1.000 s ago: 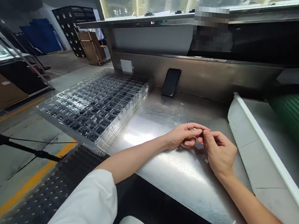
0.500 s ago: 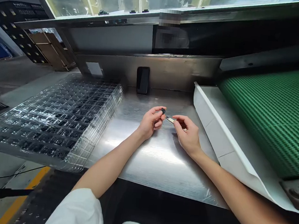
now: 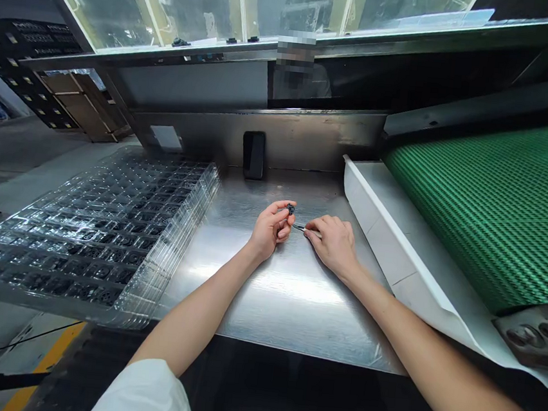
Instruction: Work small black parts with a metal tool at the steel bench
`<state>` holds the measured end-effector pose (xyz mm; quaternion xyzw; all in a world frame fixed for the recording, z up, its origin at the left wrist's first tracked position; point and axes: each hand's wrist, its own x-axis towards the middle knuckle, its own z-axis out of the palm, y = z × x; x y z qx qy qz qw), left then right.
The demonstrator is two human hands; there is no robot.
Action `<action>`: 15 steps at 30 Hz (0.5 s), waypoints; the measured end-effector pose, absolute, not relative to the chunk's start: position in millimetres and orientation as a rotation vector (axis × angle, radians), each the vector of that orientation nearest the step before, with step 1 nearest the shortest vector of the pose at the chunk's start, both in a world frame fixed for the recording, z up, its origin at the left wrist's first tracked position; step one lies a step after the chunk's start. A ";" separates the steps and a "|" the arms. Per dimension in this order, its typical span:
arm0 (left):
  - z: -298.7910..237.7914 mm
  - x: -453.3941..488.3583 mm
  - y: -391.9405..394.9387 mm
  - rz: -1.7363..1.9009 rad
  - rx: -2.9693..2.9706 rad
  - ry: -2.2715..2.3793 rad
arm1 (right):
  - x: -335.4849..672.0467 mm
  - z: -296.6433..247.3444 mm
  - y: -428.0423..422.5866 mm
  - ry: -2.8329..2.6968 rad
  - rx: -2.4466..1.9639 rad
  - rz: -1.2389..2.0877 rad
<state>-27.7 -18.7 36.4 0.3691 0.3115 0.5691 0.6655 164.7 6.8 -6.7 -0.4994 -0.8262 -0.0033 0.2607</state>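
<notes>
My left hand (image 3: 270, 230) pinches a small round black plastic part (image 3: 291, 209) with openings in its face between thumb and fingertips, held up above the metal table (image 3: 274, 309). Just to the right, my right hand (image 3: 332, 242) is closed around a slim knife-like tool (image 3: 304, 229) with a pale handle. Its narrow tip points left, close below the black part; I cannot tell whether the two touch. Curled fingers hide most of the handle.
Stacked clear plastic trays (image 3: 82, 232) with dark round parts in their pockets stand at the left. A black phone (image 3: 253, 155) leans on the back panel. A white chute (image 3: 387, 242) and a green mesh conveyor belt (image 3: 497, 201) run along the right.
My right hand has turned palm down, and the tool now lies lower and flatter. The black part is tilted so more of its face shows. The whole view has shifted slightly.
</notes>
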 end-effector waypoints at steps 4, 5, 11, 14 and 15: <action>35.2 -26.8 -19.1 1.271 0.865 0.700 | 165.4 -7.3 8.6 -2.318 -1.358 -0.114; 35.1 -26.5 -19.2 1.268 0.868 0.705 | 165.6 -7.4 9.1 -2.330 -1.364 -0.139; 34.6 -25.5 -19.9 1.263 0.882 0.709 | 168.3 -6.2 9.7 -2.322 -1.381 -0.184; 33.4 -25.1 -19.6 1.268 0.894 0.694 | 169.2 -0.9 5.6 -2.167 -1.286 -0.097; 33.0 -24.8 -19.5 1.271 0.897 0.691 | 169.2 1.7 3.6 -2.079 -1.223 -0.051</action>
